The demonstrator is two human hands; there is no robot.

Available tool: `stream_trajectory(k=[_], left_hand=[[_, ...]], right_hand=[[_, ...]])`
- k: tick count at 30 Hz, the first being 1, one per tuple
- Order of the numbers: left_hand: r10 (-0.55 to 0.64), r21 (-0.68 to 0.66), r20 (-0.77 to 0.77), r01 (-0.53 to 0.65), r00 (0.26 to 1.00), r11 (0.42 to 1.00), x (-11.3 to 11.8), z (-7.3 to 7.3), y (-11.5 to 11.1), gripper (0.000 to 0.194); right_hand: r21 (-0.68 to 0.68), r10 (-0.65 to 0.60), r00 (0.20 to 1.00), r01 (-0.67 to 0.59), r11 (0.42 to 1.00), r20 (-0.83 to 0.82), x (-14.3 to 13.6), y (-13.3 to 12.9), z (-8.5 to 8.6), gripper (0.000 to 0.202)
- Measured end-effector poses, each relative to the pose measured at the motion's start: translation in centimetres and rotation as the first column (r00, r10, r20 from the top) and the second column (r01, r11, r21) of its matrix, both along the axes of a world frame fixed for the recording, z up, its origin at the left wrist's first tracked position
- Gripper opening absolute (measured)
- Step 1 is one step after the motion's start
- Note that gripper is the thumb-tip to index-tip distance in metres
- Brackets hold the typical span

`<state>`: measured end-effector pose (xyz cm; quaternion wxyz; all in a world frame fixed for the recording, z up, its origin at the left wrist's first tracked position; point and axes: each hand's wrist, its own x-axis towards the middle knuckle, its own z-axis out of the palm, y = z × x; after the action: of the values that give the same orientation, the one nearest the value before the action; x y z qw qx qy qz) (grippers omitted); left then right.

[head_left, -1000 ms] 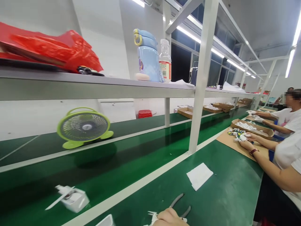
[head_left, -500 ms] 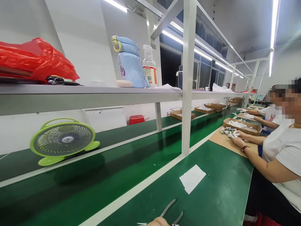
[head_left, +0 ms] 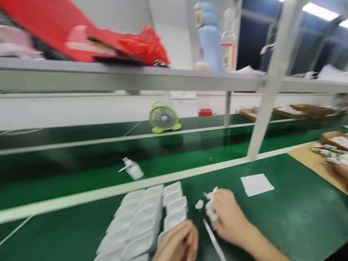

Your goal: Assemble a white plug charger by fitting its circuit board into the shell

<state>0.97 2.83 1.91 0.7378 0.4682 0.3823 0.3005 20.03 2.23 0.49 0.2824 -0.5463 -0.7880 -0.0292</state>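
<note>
My left hand (head_left: 179,242) is at the bottom centre, fingers curled together; what they hold, if anything, I cannot make out. It is beside rows of white, rounded, block-like pieces (head_left: 141,221), set close together on the green bench. My right hand (head_left: 228,215) is closed over a small cluster of white pieces (head_left: 211,206), blurred by motion. One loose white bit (head_left: 199,204) lies just left of that cluster. A thin white strip (head_left: 213,237) lies on the bench between my hands.
A white paper (head_left: 257,184) lies to the right. Behind it rises a shelf post (head_left: 268,105). On the green strip beyond is a small white bottle-like item (head_left: 133,169), with a green fan (head_left: 164,117) farther back. A co-worker's hand (head_left: 341,169) shows at the right edge.
The view has swung left and down, bringing both hands and the white block-like pieces into sight. The grey-handled pliers by a hand at the bottom edge earlier no longer show.
</note>
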Motion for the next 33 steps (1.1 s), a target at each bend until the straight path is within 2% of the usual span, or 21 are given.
stream_trajectory(k=[2,5,8,12,18,22,24,26,29,31,33], left_hand=[[0.042,-0.010,0.079,-0.041,0.996,0.999,-0.6,-0.6,-1.0,0.054],[-0.013,-0.002,0.122,0.013,0.993,1.000,-0.9,-1.6,-1.4,0.057],[-0.132,-0.036,0.143,0.138,0.981,0.990,-1.0,-2.5,-1.5,0.056],[-0.229,-0.114,0.203,0.255,0.952,0.960,-1.0,-3.2,-1.8,0.056],[-0.234,-0.169,0.277,0.287,0.932,0.943,-1.2,-2.9,-1.0,0.049],[-0.234,-0.153,0.306,0.290,0.923,0.945,-1.5,-2.2,-0.7,0.044],[-0.229,-0.123,0.301,0.276,0.926,0.953,-1.6,-1.8,-0.8,0.044],[-0.192,-0.080,0.285,0.223,0.939,0.972,-1.7,-1.4,-1.0,0.047],[-0.124,0.017,0.223,0.123,0.967,0.992,-1.8,-1.0,-1.4,0.050],[-0.140,0.064,0.179,0.131,0.974,0.989,-1.8,-0.8,-1.7,0.052],[-0.184,0.074,0.156,0.174,0.970,0.982,-1.9,-0.7,-1.9,0.054]], right_hand=[[-0.032,-0.023,0.997,0.021,0.999,-0.074,1.4,0.2,0.4,0.025],[-0.093,-0.112,0.986,0.101,0.991,-0.124,3.8,1.2,0.7,0.032],[-0.186,-0.164,0.983,0.148,0.971,-0.079,5.0,1.4,0.4,0.035],[-0.278,-0.122,0.990,0.137,0.951,0.070,4.1,0.8,-0.4,0.032],[-0.303,-0.095,0.983,0.139,0.943,0.155,3.0,0.8,-1.0,0.023],[-0.299,-0.090,0.982,0.138,0.944,0.167,3.3,0.8,-0.5,0.020],[-0.296,-0.078,0.993,0.102,0.950,0.093,3.2,0.6,0.4,0.020],[-0.347,-0.064,0.991,0.019,0.938,-0.120,2.8,0.3,1.4,0.017],[-0.458,-0.093,0.882,-0.147,0.877,-0.461,2.1,-0.2,2.4,0.014],[-0.473,-0.140,0.865,-0.122,0.873,-0.481,1.8,-0.4,2.4,0.018],[-0.437,-0.189,0.906,0.005,0.899,-0.378,1.9,-0.3,2.0,0.024]])
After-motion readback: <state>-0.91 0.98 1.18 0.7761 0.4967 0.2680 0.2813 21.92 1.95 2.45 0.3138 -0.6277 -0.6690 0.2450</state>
